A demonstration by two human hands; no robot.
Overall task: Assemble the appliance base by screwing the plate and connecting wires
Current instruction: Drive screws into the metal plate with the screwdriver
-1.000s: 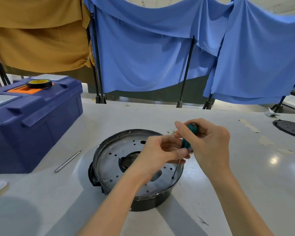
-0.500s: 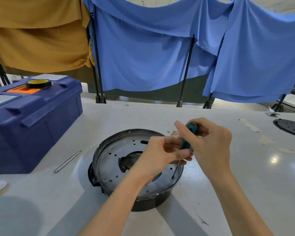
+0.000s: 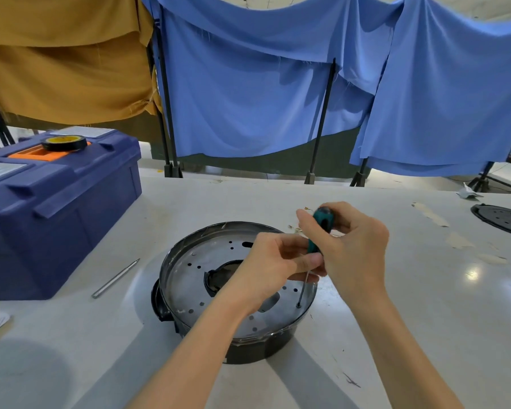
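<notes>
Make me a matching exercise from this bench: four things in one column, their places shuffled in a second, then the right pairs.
Things:
1 screwdriver
2 tape roll
3 metal rod
4 black disc

Places:
A on top of the blue toolbox
B at the right edge of the table
C held by the left hand and right hand, tip on the plate
D flat on the table, left of the plate

Pairs: 1-C, 2-A, 3-D, 4-B

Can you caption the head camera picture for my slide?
Right hand grips a teal screwdriver, left hand steadies it, tip in a hole of the metal plate on the black base.
</notes>
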